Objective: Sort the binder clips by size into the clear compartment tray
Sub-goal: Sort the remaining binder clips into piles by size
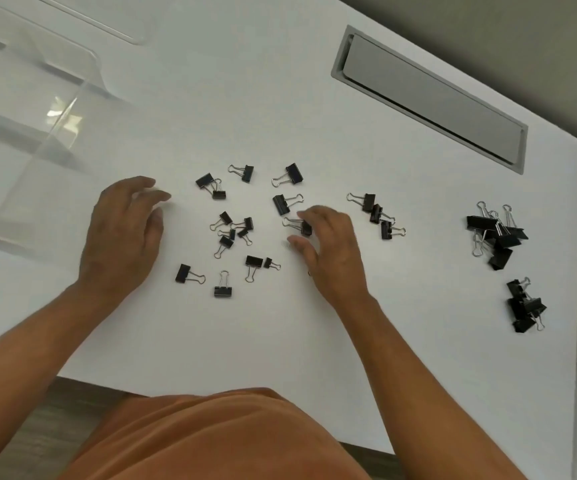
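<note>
Several black binder clips with silver handles lie scattered on the white table (280, 341), between my two hands. My right hand (332, 251) has its fingers curled over one small clip (300, 226), and its thumb lies just below the clip. My left hand (124, 233) rests on the table with relaxed fingers and holds nothing. The clear compartment tray (27, 109) stands at the far left, beyond my left hand. A pile of large clips (496, 233) and a second pile of clips (524, 306) sit at the right.
A grey cable hatch (429, 98) is set into the table at the back right. The table's right edge runs close behind the two piles. A clear lid or second clear tray (107, 19) lies at the back left.
</note>
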